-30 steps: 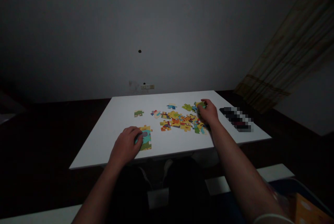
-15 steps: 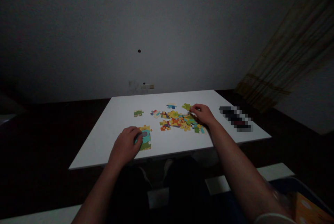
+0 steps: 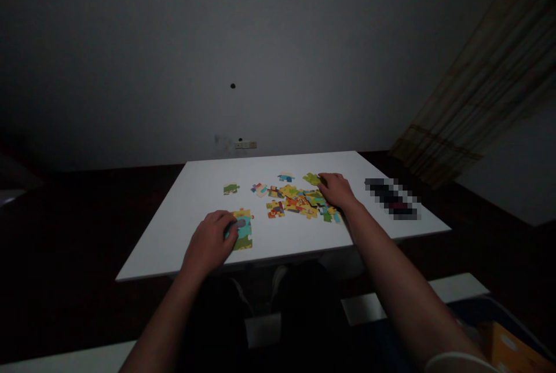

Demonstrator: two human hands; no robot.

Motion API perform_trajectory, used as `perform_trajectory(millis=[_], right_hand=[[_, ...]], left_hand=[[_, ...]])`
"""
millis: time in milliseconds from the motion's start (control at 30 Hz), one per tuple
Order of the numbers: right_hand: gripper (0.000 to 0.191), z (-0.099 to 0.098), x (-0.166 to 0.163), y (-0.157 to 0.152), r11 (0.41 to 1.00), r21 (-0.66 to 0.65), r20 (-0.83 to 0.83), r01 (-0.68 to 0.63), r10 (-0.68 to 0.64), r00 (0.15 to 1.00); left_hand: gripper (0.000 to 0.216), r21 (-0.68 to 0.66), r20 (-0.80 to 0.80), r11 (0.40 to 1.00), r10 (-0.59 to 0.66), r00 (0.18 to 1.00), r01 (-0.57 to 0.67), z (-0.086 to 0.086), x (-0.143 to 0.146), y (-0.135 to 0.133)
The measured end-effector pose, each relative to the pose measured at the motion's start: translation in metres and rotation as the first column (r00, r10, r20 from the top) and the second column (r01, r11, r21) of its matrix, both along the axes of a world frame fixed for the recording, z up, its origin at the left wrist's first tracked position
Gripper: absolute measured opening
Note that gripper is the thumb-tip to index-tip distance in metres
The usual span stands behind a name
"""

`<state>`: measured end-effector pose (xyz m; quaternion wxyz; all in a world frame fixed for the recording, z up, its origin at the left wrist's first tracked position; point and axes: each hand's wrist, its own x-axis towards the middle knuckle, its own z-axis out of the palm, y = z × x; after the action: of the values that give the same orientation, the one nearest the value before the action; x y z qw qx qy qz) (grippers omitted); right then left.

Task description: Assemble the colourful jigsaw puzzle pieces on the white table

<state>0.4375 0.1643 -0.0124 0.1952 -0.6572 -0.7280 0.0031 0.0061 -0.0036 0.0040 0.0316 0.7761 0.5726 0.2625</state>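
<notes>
My left hand (image 3: pixel 212 238) lies over the left side of a joined puzzle section (image 3: pixel 244 231) at the table's near edge. Its thumb and fingers are apart, resting on the yellow, teal and green picture. On the right, my right hand (image 3: pixel 336 189) is at the far right edge of a heap of loose puzzle pieces (image 3: pixel 299 205). Its fingers are bent down and closed together; whatever is under the fingertips is hidden. Just left of those fingertips is a light green puzzle piece (image 3: pixel 311 178).
The white table (image 3: pixel 182 199) also bears a green puzzle piece (image 3: pixel 231 189), a blue one (image 3: pixel 285 177) and a pink-and-cream one (image 3: pixel 259 189). A pixelated dark object (image 3: pixel 391 198) lies at the right. Beyond stands a wall with a socket strip (image 3: pixel 245 145).
My right hand has shifted slightly, its fingers dropping from a raised pinch to lie lower against the heap. My left hand stays on the joined section.
</notes>
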Motion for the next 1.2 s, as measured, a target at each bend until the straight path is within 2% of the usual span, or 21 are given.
perform_trajectory(millis=[100, 233, 367, 467, 567, 700, 833, 933, 1067, 1200], right_hand=[[0.048, 0.002, 0.002, 0.000, 0.999, 0.024, -0.146, 0.036, -0.032, 0.989], [0.040, 0.007, 0.010, -0.002, 0.986, 0.118, -0.390, 0.119, -0.064, 0.919], [0.034, 0.010, 0.017, -0.004, 0.952, 0.151, -0.315, 0.267, -0.210, 0.926], [0.037, 0.010, 0.018, -0.006, 0.949, 0.080, -0.195, 0.306, -0.286, 0.938], [0.037, 0.011, 0.016, -0.007, 0.954, -0.005, -0.134, 0.301, -0.299, 0.945], [0.041, 0.019, 0.009, 0.002, 0.965, 0.043, -0.115, 0.259, -0.253, 0.961], [0.054, 0.025, -0.004, 0.026, 0.997, -0.034, 0.023, 0.063, -0.062, 0.998], [0.056, 0.021, -0.017, 0.043, 0.994, -0.106, 0.068, -0.042, 0.049, 0.996], [0.055, 0.011, -0.027, 0.056, 0.990, -0.124, 0.041, -0.062, 0.068, 0.997], [0.064, 0.010, -0.023, 0.061, 0.989, -0.145, 0.005, -0.039, 0.041, 0.999]], left_hand=[[0.023, 0.003, 0.006, 1.000, 0.003, 1.000, -0.003, 0.000, 0.001, 0.000], [0.024, 0.005, 0.011, 1.000, 0.007, 1.000, -0.007, 0.000, 0.001, 0.000], [0.027, -0.007, 0.008, 1.000, 0.003, 1.000, -0.003, 0.001, 0.001, 0.000], [0.027, -0.012, 0.012, 1.000, -0.001, 1.000, 0.001, 0.002, 0.001, 0.000], [0.027, -0.008, 0.021, 1.000, 0.005, 1.000, -0.005, 0.002, 0.001, 0.000], [0.026, -0.013, 0.034, 1.000, 0.010, 0.999, -0.009, 0.001, 0.002, -0.001], [0.026, -0.002, 0.038, 1.000, -0.002, 0.999, 0.002, 0.001, 0.002, -0.002], [0.024, -0.004, 0.036, 1.000, 0.004, 0.999, -0.004, 0.000, 0.002, -0.002], [0.023, -0.019, 0.026, 1.000, 0.012, 1.000, -0.011, 0.000, 0.002, -0.003], [0.022, -0.024, 0.030, 1.000, 0.006, 1.000, -0.005, 0.000, 0.003, -0.003]])
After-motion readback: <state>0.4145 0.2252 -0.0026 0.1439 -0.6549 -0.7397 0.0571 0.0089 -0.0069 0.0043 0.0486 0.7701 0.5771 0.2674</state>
